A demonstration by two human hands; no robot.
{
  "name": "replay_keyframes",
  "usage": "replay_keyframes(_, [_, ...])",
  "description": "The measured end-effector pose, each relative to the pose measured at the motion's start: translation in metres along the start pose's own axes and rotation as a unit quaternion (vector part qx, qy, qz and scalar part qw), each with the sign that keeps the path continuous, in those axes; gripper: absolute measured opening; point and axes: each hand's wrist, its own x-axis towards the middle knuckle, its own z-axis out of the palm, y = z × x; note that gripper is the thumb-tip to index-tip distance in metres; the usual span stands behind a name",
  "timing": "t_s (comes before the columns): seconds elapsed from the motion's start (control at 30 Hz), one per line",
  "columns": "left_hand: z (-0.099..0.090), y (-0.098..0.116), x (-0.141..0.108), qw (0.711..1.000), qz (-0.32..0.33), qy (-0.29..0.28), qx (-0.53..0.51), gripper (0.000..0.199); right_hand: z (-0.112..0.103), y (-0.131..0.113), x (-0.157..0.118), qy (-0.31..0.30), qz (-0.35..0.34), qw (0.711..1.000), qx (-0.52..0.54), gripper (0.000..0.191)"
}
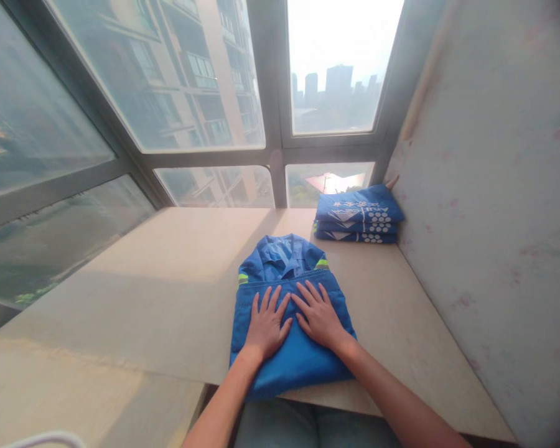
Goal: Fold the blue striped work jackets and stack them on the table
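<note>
A folded blue work jacket (303, 367) lies on the table in front of me, its collar facing the window. Yellow-green reflective bands show at both shoulders, and the lower part is folded up to just below the collar. My left hand (267, 326) rests flat on the folded cloth, fingers spread. Beside it, my right hand (321, 317) also presses flat on the jacket with its fingers apart. Neither hand grips the fabric.
A stack of folded blue garments (359, 214) with white print sits at the back right, against the wall (485, 218). The pale table (168, 298) runs up to the framed windows (275, 112). A white curved object (51, 437) shows at the lower left.
</note>
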Motion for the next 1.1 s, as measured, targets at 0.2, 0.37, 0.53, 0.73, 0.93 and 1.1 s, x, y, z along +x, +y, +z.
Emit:
replay_keyframes(0.2, [0.001, 0.009, -0.011, 1.000, 0.000, -0.012, 0.009, 0.062, -0.008, -0.005, -0.013, -0.007, -0.008, 1.000, -0.002, 0.052])
replay_keyframes(0.37, [-0.008, 0.017, -0.028, 1.000, 0.007, -0.025, -0.005, 0.062, -0.023, -0.025, -0.046, 0.001, 0.006, 1.000, 0.007, 0.050])
replay_keyframes(0.53, [-0.024, 0.016, -0.029, 0.997, 0.012, -0.054, -0.046, 0.061, -0.033, -0.058, -0.107, 0.068, -0.073, 0.994, 0.037, 0.048])
replay_keyframes(0.73, [-0.039, 0.005, 0.008, 0.992, 0.050, -0.051, -0.101, 0.049, -0.011, -0.074, -0.140, 0.220, -0.191, 0.956, -0.025, 0.031])
replay_keyframes(0.93, [-0.027, -0.013, 0.035, 0.977, 0.128, -0.076, -0.150, 0.044, -0.002, -0.077, -0.136, 0.233, -0.146, 0.961, -0.018, 0.034])
replay_keyframes(1.1, [-0.017, -0.012, 0.031, 0.980, 0.105, -0.070, -0.151, 0.047, -0.003, -0.076, -0.135, 0.232, -0.149, 0.961, 0.008, 0.034])
